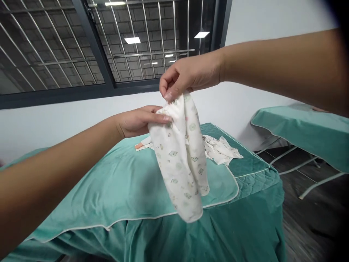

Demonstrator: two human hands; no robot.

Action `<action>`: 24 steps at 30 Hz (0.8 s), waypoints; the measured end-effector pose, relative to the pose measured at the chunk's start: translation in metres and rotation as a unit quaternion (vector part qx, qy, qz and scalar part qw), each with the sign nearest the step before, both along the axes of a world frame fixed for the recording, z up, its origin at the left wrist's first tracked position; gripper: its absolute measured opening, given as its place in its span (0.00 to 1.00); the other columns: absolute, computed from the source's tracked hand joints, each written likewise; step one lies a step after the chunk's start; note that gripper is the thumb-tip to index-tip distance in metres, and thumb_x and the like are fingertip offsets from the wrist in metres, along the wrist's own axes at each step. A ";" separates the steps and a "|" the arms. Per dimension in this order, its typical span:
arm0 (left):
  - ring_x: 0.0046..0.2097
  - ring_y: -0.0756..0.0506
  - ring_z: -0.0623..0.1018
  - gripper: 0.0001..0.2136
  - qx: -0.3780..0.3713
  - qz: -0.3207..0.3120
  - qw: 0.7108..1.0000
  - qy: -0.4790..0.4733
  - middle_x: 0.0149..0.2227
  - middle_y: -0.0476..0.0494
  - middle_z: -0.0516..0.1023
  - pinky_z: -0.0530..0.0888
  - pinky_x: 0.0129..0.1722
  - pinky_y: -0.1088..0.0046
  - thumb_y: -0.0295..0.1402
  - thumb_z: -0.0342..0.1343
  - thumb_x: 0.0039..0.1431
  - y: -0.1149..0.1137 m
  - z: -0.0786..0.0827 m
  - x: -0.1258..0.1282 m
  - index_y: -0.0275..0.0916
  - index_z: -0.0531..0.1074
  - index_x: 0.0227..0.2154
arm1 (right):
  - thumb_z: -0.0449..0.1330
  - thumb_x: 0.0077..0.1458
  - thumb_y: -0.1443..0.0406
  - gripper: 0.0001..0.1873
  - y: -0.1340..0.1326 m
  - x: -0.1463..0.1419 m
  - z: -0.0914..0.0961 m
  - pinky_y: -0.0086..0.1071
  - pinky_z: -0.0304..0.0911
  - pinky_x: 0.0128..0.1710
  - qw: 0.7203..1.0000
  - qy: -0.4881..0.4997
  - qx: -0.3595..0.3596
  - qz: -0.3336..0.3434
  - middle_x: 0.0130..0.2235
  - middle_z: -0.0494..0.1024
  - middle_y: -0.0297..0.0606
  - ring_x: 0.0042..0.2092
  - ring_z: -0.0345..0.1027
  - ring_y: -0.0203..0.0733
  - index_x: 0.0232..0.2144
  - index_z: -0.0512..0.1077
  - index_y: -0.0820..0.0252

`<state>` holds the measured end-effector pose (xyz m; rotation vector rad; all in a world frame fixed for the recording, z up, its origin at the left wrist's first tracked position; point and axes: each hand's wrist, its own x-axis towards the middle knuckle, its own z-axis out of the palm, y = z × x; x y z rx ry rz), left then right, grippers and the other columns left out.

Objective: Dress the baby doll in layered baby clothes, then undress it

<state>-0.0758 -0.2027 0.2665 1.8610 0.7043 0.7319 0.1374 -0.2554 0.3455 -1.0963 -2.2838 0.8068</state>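
Note:
Small white baby pants with a pale green and brown print hang in the air over the bed, legs downward. My left hand grips them near the gathered waist, thumb in front and the other fingers behind or inside the cloth. Above it, my right hand pinches the top edge of the waistband between thumb and fingers. Behind the pants, a white printed garment lies crumpled on the bed. A white piece with an orange end shows to the left, partly hidden by the pants.
A bed with a teal cover spreads below, edged in white piping. On the right stands another teal-covered bed on metal legs, above a dark floor. A barred window fills the wall behind.

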 end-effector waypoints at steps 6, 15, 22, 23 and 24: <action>0.42 0.35 0.80 0.10 0.028 0.033 0.998 -0.036 0.29 0.44 0.76 0.77 0.41 0.55 0.39 0.62 0.54 0.025 -0.001 -0.006 0.37 0.75 0.31 | 0.61 0.57 0.67 0.12 0.005 0.007 -0.002 0.25 0.64 0.39 0.996 -0.043 0.009 -0.073 0.37 0.77 0.29 0.40 0.74 0.32 0.35 0.73 0.79; 0.29 0.44 0.73 0.18 0.266 0.190 0.928 0.181 0.17 0.49 0.65 0.64 0.26 0.72 0.46 0.65 0.49 0.066 -0.034 -0.017 0.39 0.69 0.18 | 0.74 0.40 0.58 0.15 0.070 0.044 -0.085 0.35 0.73 0.39 0.987 -0.078 -0.127 -0.059 0.31 0.79 0.33 0.36 0.75 0.40 0.26 0.77 0.62; 0.38 0.43 0.79 0.26 0.029 0.129 0.977 -0.167 0.37 0.41 0.79 0.76 0.37 0.67 0.58 0.47 0.61 0.081 -0.094 -0.005 0.39 0.71 0.44 | 0.66 0.54 0.53 0.16 0.095 -0.026 -0.130 0.35 0.71 0.44 0.955 0.248 -0.161 0.022 0.36 0.78 0.38 0.40 0.72 0.39 0.31 0.73 0.60; 0.39 0.42 0.79 0.27 0.000 0.115 0.976 -0.182 0.39 0.40 0.79 0.76 0.38 0.66 0.58 0.47 0.61 0.082 -0.108 -0.004 0.39 0.71 0.46 | 0.65 0.56 0.53 0.16 0.104 -0.036 -0.136 0.35 0.71 0.44 0.941 0.295 -0.162 0.022 0.36 0.78 0.38 0.39 0.72 0.39 0.31 0.71 0.60; 0.40 0.42 0.80 0.26 -0.026 0.109 0.976 -0.189 0.40 0.39 0.79 0.76 0.39 0.66 0.56 0.49 0.61 0.083 -0.123 -0.005 0.39 0.71 0.48 | 0.63 0.58 0.53 0.16 0.115 -0.046 -0.142 0.35 0.71 0.44 0.929 0.332 -0.164 0.013 0.35 0.77 0.37 0.38 0.72 0.38 0.32 0.70 0.60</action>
